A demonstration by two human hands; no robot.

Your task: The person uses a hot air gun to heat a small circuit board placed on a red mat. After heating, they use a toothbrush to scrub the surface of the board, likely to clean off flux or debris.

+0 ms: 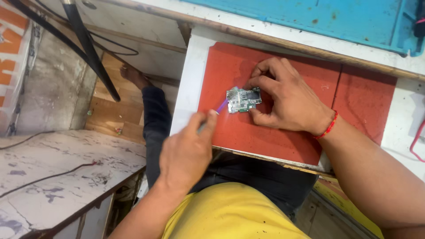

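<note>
A small green and silver circuit board (243, 100) lies on a red mat (274, 132) on a white table. My right hand (285, 96) presses down on the board's right edge, with fingers and thumb pinching it. A red thread band circles that wrist. My left hand (186, 152) grips a thin purple tool (222, 106) whose tip touches the board's left side.
A blue tray (336, 17) sits at the table's far edge. A marbled white shelf (57, 172) with a red wire is at the lower left. Black cables (88, 44) hang at the upper left. My dark-trousered leg and bare foot (133, 75) reach below the table.
</note>
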